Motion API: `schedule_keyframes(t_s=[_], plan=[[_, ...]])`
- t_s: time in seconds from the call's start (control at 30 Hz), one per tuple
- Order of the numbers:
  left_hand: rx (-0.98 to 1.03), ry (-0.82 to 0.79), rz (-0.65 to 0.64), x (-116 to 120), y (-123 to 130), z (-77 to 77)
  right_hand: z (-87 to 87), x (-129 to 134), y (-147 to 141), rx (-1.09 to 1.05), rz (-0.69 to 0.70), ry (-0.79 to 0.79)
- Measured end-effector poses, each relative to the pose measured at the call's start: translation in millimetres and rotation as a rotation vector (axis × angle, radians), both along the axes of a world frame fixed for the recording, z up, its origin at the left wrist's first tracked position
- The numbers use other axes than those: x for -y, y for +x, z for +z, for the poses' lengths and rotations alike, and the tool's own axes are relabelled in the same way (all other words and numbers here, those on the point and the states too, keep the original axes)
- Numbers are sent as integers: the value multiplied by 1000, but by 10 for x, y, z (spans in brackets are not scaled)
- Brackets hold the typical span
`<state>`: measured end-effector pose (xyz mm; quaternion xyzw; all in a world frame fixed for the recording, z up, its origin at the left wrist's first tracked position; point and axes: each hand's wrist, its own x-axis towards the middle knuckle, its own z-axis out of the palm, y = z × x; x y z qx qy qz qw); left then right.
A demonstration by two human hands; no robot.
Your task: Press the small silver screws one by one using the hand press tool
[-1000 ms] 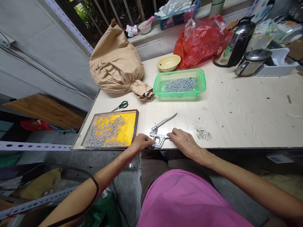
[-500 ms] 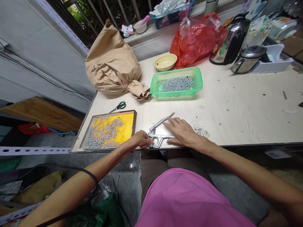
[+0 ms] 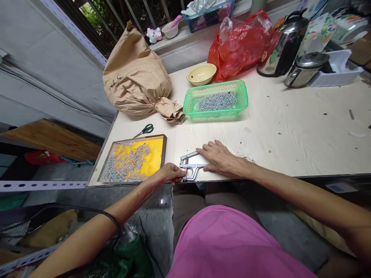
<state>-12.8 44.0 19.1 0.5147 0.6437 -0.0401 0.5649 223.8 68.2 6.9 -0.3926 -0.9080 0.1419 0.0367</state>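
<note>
A pair of silver spring-loaded hand pliers [image 3: 193, 166] lies at the table's front edge, its jaws facing left. My right hand [image 3: 217, 156] is closed around both handles, fingers over the upper one and thumb by the lower one. At the jaws, my left hand [image 3: 171, 172] pinches with thumb and fingertips; what it holds is too small to make out. A speck of red shows beside those fingertips. Left of the pliers, a shallow tray with a yellow bottom [image 3: 155, 154] holds many small silver metal pieces [image 3: 124, 164].
Behind the pliers stands a green plastic basket [image 3: 187, 102] of similar metal pieces. Green-handled scissors [image 3: 147, 129] lie behind the tray. A brown paper sack [image 3: 136, 81], cream bowl [image 3: 199, 77], red plastic bag [image 3: 237, 46] and steel kettle [image 3: 285, 46] line the back.
My right hand has drawn the upper handle down toward the lower one, so the pliers are more closed. My left hand has stayed at the jaws, nearly still.
</note>
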Motion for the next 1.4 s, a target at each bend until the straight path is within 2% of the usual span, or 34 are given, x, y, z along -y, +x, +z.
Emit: schedule_keyframes(t_s=[0.07, 0.13, 0.23, 0.33, 0.4, 0.5, 0.63, 0.73, 0.9, 1.07, 1.23, 1.4], plan=[[-90, 87, 31, 64, 10, 26, -34, 41, 4, -28, 0, 2], [-242, 338, -12, 135, 50, 54, -60, 74, -3, -46, -3, 4], [-321, 781, -236, 200, 182, 59, -67, 115, -22, -50, -18, 5], [-254, 996, -508, 151, 346, 2, -40, 144, -14, -54, -45, -4], [-236, 1015, -634, 63, 424, -41, -15, 155, 20, -66, -53, -22], [-251, 959, -750, -77, 483, -59, 18, 156, 87, -47, -76, -30], [-304, 926, -816, -181, 544, -24, 54, 146, 111, 39, -111, -26], [-256, 921, -833, -223, 593, -18, 71, 136, 83, 30, -108, -40], [-259, 932, -834, -277, 616, -71, 35, 45, 54, 57, -125, -55], [-328, 930, -758, -329, 656, -154, -19, -121, 29, 83, -67, -72], [-338, 948, -723, -367, 689, -162, -6, -178, 8, 116, -79, -68], [-377, 1022, -636, -189, 662, -208, 23, -273, 143, -11, 6, -69]])
